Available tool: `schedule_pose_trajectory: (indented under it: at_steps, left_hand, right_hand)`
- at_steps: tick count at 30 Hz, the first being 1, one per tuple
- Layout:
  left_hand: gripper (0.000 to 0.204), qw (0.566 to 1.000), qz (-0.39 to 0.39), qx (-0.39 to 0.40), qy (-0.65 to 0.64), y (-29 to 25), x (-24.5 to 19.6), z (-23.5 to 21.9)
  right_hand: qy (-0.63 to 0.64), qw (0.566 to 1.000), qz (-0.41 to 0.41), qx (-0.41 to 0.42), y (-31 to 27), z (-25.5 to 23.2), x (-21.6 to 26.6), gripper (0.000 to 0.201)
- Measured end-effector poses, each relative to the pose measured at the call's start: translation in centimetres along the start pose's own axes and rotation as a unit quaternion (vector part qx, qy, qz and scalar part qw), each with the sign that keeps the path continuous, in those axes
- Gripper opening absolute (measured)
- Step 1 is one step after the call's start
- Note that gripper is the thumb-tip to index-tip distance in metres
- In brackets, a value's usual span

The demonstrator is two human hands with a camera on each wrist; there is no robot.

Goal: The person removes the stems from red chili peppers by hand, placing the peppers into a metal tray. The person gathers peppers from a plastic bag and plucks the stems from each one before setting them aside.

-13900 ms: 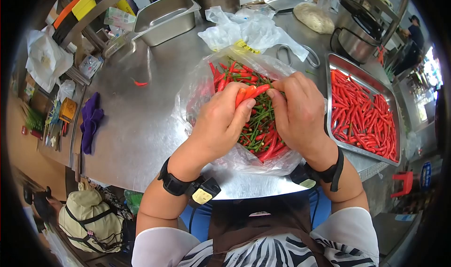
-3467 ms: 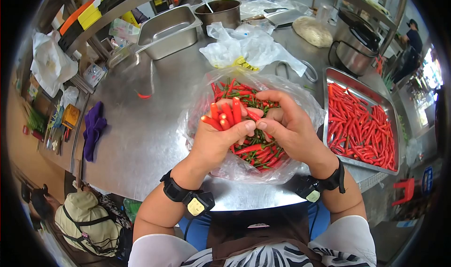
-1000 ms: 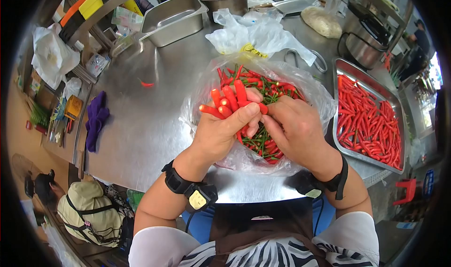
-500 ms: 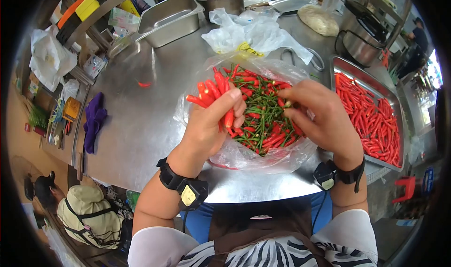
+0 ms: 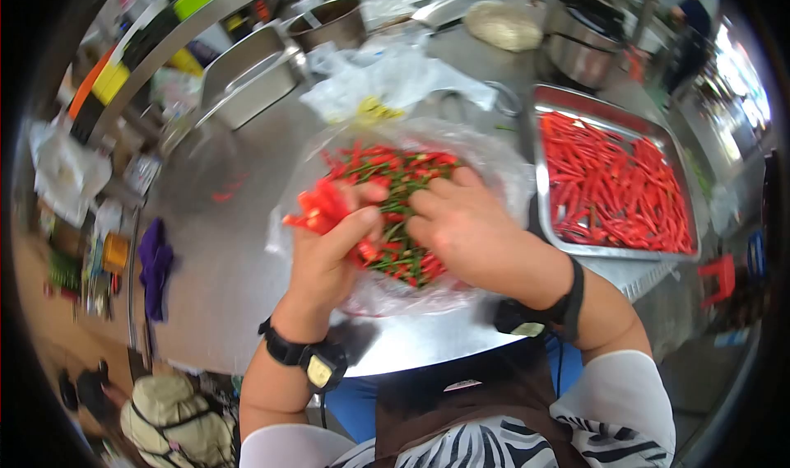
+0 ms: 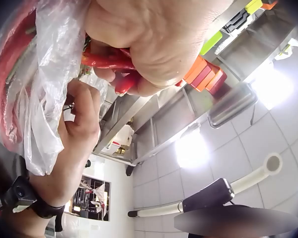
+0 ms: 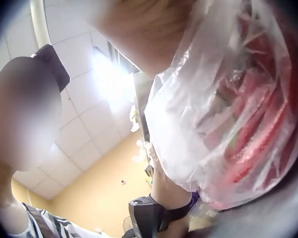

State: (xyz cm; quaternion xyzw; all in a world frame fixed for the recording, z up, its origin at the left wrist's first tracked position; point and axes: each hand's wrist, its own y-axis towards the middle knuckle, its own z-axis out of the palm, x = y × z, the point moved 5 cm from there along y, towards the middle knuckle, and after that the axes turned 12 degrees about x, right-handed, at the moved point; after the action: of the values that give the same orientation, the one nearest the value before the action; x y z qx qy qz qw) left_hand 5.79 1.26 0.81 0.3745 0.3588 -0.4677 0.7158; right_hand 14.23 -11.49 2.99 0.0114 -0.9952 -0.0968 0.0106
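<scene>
My left hand [image 5: 325, 262] grips a bunch of red chili peppers [image 5: 319, 209], their stemless ends poking up past the fingers. The same chilies [image 6: 203, 74] show orange-red beside the palm in the left wrist view. Below both hands, a clear plastic bag [image 5: 512, 167] lies open, full of red chilies with green stems [image 5: 397, 190]. My right hand [image 5: 469, 225] reaches into the bag's chilies with curled fingers; motion blur and the hand's back hide its fingertips, so I cannot tell what it holds. Plastic bag film [image 7: 181, 134] fills much of the right wrist view.
To the right stands a steel tray [image 5: 537, 176] of stemless red chilies [image 5: 617, 188]. Behind the bag are a crumpled white plastic bag [image 5: 387, 77], scissors [image 5: 504, 99], a pot [image 5: 329, 30] and a steel pan [image 5: 255, 93]. A purple cloth [image 5: 154, 266] lies left.
My right hand has left the bag's right side and moved left into the chilies near my left hand. The left hand keeps its bunch of chilies. The head view has shifted.
</scene>
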Motion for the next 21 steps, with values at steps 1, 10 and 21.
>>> schedule_pose_trajectory:
  at_steps: [1,10,21]
  left_hand:
    - [0.018,1.0,-0.003,-0.009,0.012,-0.1,-0.1,0.2]
    - [0.021,0.995,0.016,-0.024,0.091,-0.2,-0.1,0.8]
    - [0.024,0.934,-0.03,0.018,0.355,-1.3,1.1,2.7]
  right_hand:
    - [0.004,1.0,0.004,-0.001,0.0,0.3,-0.3,0.012]
    - [0.158,0.972,-0.003,-0.173,-0.9,0.0,-2.3,0.01]
    - [0.305,0.865,-0.102,-0.385,-1.1,-1.6,-2.3,0.012]
